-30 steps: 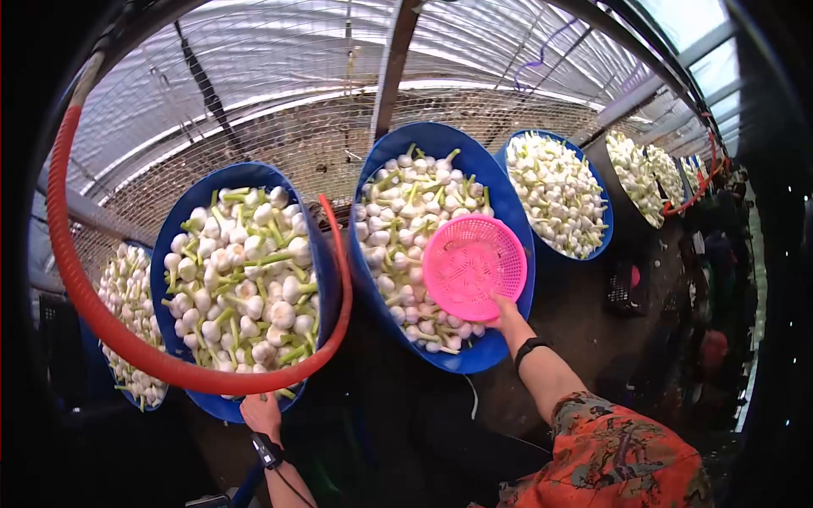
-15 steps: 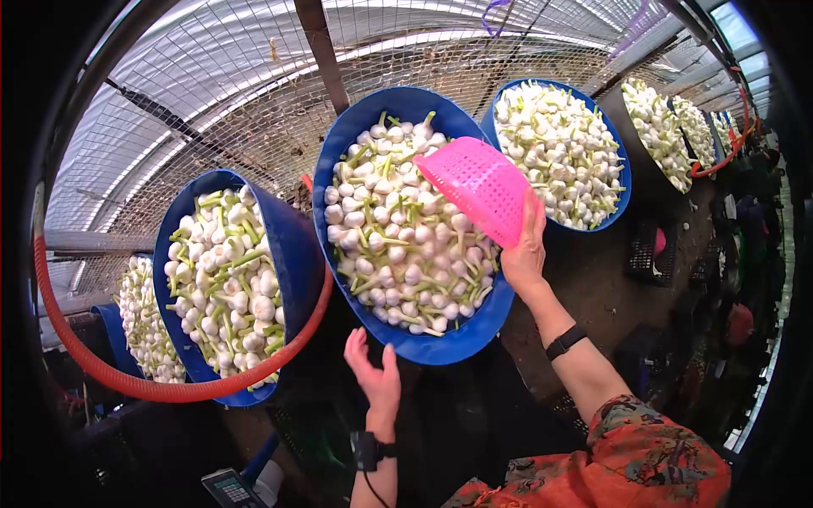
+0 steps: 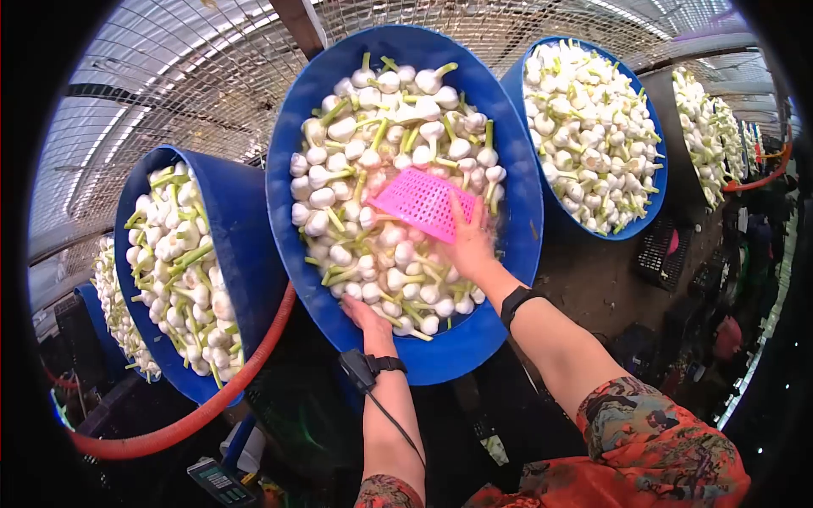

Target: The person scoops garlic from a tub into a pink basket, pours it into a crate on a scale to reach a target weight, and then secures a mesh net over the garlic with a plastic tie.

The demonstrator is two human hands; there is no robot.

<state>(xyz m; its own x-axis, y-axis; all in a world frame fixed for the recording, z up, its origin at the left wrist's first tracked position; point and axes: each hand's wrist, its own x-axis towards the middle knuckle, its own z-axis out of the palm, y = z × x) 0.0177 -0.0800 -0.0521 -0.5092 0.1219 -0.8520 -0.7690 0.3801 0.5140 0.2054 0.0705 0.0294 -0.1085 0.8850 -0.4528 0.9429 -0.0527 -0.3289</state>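
A large blue tub in front of me is full of garlic bulbs with green stems, some in water. My right hand grips the rim of a pink perforated plastic basket. The basket is tipped over, its bottom facing up and toward me, low among the bulbs at the tub's middle. At the tub's near left side, my left hand reaches over the rim with its fingers extended against the garlic. Its fingertips are partly hidden by bulbs.
More garlic-filled tubs stand beside this one: a blue tub to the left and another blue tub to the right. A red ribbed hose curves past the left tub. Wire mesh rises behind. A dark crate sits on the floor.
My right hand has lowered the pink basket leftward into the garlic. My left hand has moved from outside the tub over its rim onto the bulbs. The view has shifted closer.
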